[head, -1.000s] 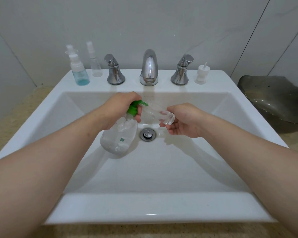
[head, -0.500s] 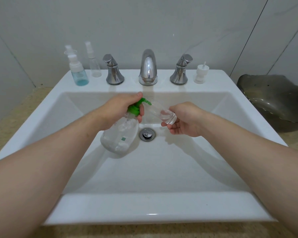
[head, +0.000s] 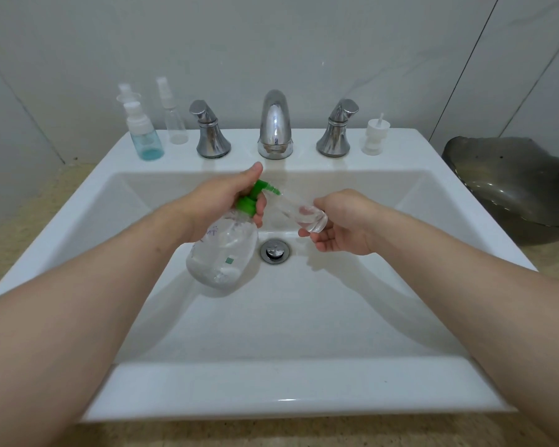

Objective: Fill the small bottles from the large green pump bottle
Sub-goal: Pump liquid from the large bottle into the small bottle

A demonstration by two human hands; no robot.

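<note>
Over the sink basin my left hand (head: 221, 201) grips the neck of the large clear pump bottle (head: 223, 253), whose green pump head (head: 260, 191) has risen clear of my raised index finger. My right hand (head: 342, 222) holds a small clear bottle (head: 299, 212) tilted on its side, its mouth up against the green nozzle. On the sink ledge at the back left stand a small blue-tinted spray bottle (head: 144, 137) and a slim clear spray bottle (head: 175, 119). A loose white spray cap (head: 374, 138) stands at the back right.
The white sink (head: 271, 391) fills the view, with a chrome drain (head: 274, 250) under my hands. A chrome spout (head: 275, 125) and two chrome handles (head: 208, 130) (head: 336, 129) line the back ledge. A dark grey wavy dish (head: 513, 185) lies on the counter to the right.
My left index finger has lifted and the green pump head has risen from its pressed position. Both bottles stay in place over the drain.
</note>
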